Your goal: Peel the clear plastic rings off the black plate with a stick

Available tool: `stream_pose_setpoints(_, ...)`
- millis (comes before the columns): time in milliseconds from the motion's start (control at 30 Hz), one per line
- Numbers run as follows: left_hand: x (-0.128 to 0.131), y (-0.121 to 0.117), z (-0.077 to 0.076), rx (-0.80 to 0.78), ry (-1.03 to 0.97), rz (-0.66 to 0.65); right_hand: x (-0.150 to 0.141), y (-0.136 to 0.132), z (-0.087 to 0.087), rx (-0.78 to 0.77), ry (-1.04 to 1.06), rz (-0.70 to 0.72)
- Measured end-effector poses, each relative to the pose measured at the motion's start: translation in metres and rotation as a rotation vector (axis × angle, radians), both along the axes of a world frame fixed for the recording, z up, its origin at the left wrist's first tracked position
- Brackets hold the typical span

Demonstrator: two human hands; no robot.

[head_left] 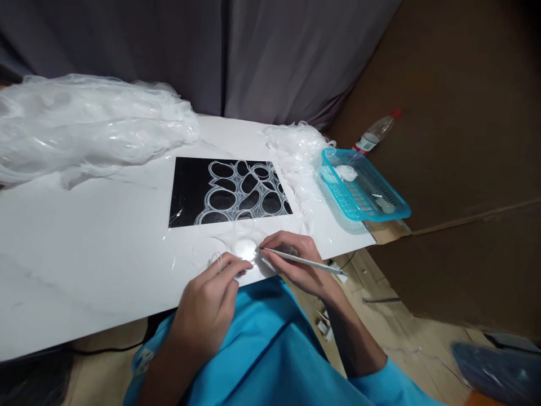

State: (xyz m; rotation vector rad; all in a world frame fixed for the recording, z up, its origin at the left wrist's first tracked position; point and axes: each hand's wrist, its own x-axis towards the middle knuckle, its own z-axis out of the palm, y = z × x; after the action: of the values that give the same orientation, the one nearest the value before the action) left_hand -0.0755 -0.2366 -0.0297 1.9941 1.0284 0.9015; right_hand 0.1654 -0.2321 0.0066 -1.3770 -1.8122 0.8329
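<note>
My right hand (298, 262) is closed around a thin white stick tool (304, 261), its tip pointing at a small round white piece (245, 248) near the front edge of the white table (84, 254). My left hand (209, 307) pinches at that round piece, with thin clear plastic loops (216, 260) by its fingers. Beyond the hands lies a black sheet (190, 189) covered on its right half with white oval loops (240, 192).
A large heap of clear plastic (84, 124) fills the table's back left. A smaller heap (296, 149) lies beside a turquoise basket (380, 211) at the right edge. A plastic bottle (374, 132) leans against brown cardboard (465, 141). Grey cloth hangs behind.
</note>
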Motion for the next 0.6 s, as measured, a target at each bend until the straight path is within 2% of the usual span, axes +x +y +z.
stream_pose_setpoints(233,0.005,-0.002,-0.009,0.187,0.200,0.175,0.003,0.001,-0.006,0.006,-0.058,0.028)
stream_pose_setpoints(600,0.010,-0.003,-0.014,0.338,0.354,0.170,0.003,0.002,-0.008,0.036,-0.087,0.054)
